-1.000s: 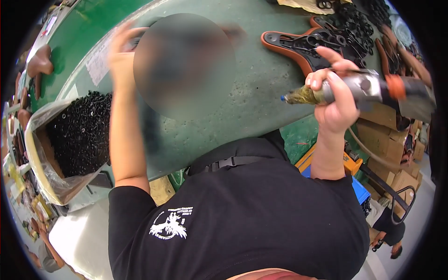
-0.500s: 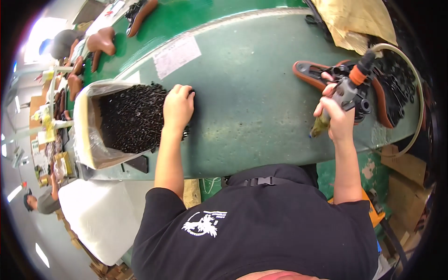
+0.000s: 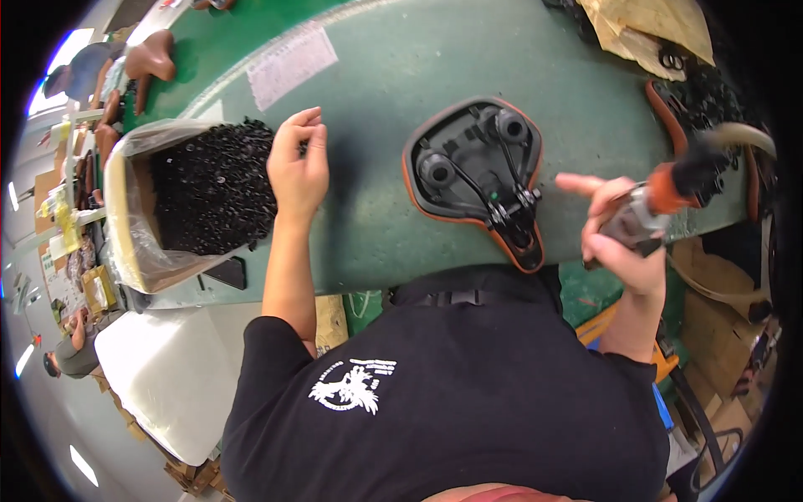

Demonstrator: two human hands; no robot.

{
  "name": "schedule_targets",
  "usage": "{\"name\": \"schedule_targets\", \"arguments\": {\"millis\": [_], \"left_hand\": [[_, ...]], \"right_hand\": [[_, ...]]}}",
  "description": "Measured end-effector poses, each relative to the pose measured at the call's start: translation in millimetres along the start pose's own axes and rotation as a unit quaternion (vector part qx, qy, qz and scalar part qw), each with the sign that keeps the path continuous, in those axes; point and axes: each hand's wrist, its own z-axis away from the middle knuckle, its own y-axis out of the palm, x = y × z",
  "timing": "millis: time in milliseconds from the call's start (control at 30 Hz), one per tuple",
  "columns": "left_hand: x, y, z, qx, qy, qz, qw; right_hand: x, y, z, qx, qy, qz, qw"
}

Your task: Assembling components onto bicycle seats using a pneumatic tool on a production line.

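Observation:
A bicycle saddle (image 3: 477,159) lies upside down on the green workbench between my hands, brown at its edge. Its black underside, two round springs and rail clamp are in sight. My right hand (image 3: 623,230) is wrapped round an air screwdriver (image 3: 640,216) with an orange collar, just right of the saddle and apart from it; its index finger points out. My left hand (image 3: 299,167) hovers by the right side of a plastic-lined box (image 3: 125,209) of small black metal parts (image 3: 213,188). Its thumb and fingers are drawn together; a dark bit shows between them, too small to name.
More black parts (image 3: 707,100) and brown saddles (image 3: 665,113) lie at the right, by yellowish wrapping paper (image 3: 648,33). A pale hose (image 3: 740,134) runs near the tool. One paper sheet (image 3: 293,67) lies at the back. People (image 3: 79,356) are at the far left.
The saddle has come from the right to the middle of the bench. My right hand has moved slightly right and down with the air screwdriver. My left hand has shifted a little left.

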Motion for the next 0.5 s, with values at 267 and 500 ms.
{"name": "schedule_targets", "arguments": {"millis": [267,500], "left_hand": [[-131,49,54,0.201,-0.227,0.643,0.703],[-137,60,78,0.164,-0.254,0.675,0.673]], "right_hand": [[46,63,-30,0.123,-0.411,-0.14,0.892],[47,81,-40,0.218,-0.382,-0.106,0.892]]}}
